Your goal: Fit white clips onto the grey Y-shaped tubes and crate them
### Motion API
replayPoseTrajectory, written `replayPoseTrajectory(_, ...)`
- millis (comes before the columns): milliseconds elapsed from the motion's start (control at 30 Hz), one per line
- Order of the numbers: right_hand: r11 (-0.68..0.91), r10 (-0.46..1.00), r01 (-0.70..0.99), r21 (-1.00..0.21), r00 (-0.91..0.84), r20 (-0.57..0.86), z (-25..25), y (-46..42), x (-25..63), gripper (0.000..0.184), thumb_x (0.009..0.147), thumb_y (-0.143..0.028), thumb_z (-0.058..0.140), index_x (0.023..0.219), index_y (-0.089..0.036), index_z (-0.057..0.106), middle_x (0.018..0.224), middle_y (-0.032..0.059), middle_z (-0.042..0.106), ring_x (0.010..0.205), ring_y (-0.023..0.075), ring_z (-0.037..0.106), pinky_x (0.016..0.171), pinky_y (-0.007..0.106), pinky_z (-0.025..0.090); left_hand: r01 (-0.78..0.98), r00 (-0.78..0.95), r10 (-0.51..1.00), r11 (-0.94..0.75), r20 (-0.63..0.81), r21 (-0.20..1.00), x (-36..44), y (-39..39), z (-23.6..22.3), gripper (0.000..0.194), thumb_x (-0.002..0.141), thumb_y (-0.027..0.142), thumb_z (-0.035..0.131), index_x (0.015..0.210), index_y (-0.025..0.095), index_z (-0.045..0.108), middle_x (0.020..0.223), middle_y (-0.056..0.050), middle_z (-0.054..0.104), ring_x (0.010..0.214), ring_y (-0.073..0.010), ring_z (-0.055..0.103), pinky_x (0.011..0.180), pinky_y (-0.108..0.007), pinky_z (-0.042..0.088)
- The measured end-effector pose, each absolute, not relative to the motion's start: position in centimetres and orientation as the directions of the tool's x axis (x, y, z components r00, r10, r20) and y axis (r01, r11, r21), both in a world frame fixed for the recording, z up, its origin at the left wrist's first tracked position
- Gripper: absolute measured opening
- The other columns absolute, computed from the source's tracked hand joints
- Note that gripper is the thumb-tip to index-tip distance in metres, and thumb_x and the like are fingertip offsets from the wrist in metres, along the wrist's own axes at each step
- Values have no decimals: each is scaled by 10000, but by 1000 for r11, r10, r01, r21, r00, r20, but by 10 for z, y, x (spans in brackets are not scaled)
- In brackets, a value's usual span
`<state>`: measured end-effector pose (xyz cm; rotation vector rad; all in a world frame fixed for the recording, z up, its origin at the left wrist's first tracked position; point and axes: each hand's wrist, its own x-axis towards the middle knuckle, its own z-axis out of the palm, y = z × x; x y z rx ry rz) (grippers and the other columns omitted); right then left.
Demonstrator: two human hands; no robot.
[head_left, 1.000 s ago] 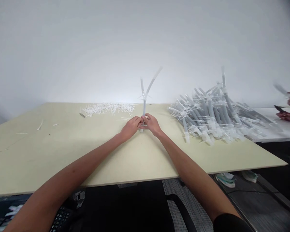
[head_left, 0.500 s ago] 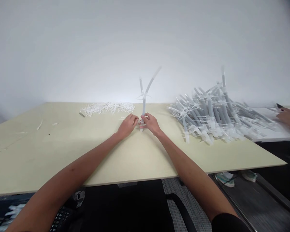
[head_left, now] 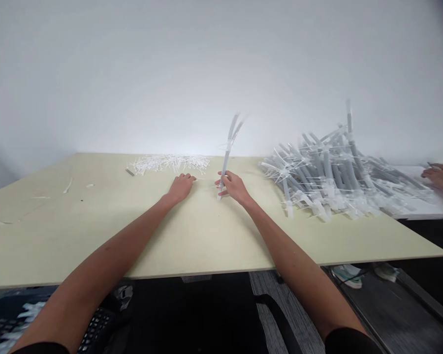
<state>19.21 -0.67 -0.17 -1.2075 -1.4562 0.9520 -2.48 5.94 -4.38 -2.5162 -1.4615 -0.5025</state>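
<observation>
My right hand [head_left: 234, 187] is closed round the lower end of a small bundle of grey tubes [head_left: 229, 145] that stands nearly upright on the pale table [head_left: 206, 236], its top blurred by motion. My left hand [head_left: 181, 186] rests on the table to the left of the bundle, fingers stretched toward a heap of white cable ties [head_left: 169, 163] and touching one loose tie. Nothing shows inside the left hand.
A big pile of tied grey tube bundles [head_left: 328, 169] lies at the right of the table. Another person's hand [head_left: 441, 177] rests on a white surface at the far right. Loose ties [head_left: 68, 186] lie at the left. A black crate [head_left: 92, 329] sits under the table edge.
My left hand let go of the bundle and moved left toward the cable ties. The bundle's two splayed tubes have come together and lean right. The other person's hand has lowered.
</observation>
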Motion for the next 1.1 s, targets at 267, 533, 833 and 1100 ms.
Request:
replayPoseTrajectory(267, 174, 985, 177, -969, -39, 170, -1, -8, 188, 202, 834, -281, 454, 994, -204, 551, 820, 69, 642, 688, 154, 594, 530, 318, 586, 789, 558, 738, -613, 380, 33, -15, 61, -46, 288, 880, 155, 364, 1066, 153, 585, 1003, -116, 570, 925, -233, 487, 807, -353, 392)
replayPoseTrajectory(533, 30, 985, -91, -995, -167, 45, 9, -15, 191, 253, 832, -281, 414, 997, -142, 547, 858, 108, 655, 696, 163, 624, 518, 264, 517, 752, 503, 750, -625, 431, 210, -13, 53, -44, 263, 877, 190, 365, 995, 149, 597, 891, -97, 550, 903, -222, 522, 810, -350, 416)
replayPoseTrajectory(833, -66, 934, -271, -960, -357, 36, 30, -28, 191, 348, 808, -291, 404, 1050, -149, 610, 812, 79, 640, 699, 130, 600, 377, 161, 336, 703, 428, 789, -597, 441, 386, -10, 38, -32, 268, 881, 280, 375, 899, 165, 616, 869, -85, 562, 815, -198, 550, 744, -331, 432)
replayPoseTrajectory(1100, 10, 940, -210, -978, -332, 81, 31, -34, 189, 311, 826, -306, 439, 1059, -151, 574, 877, 97, 650, 778, 161, 622, 522, 214, 480, 661, 297, 864, -494, 408, 565, -5, 26, -17, 303, 858, 413, 404, 777, 175, 574, 793, -51, 621, 709, -178, 542, 619, -289, 385)
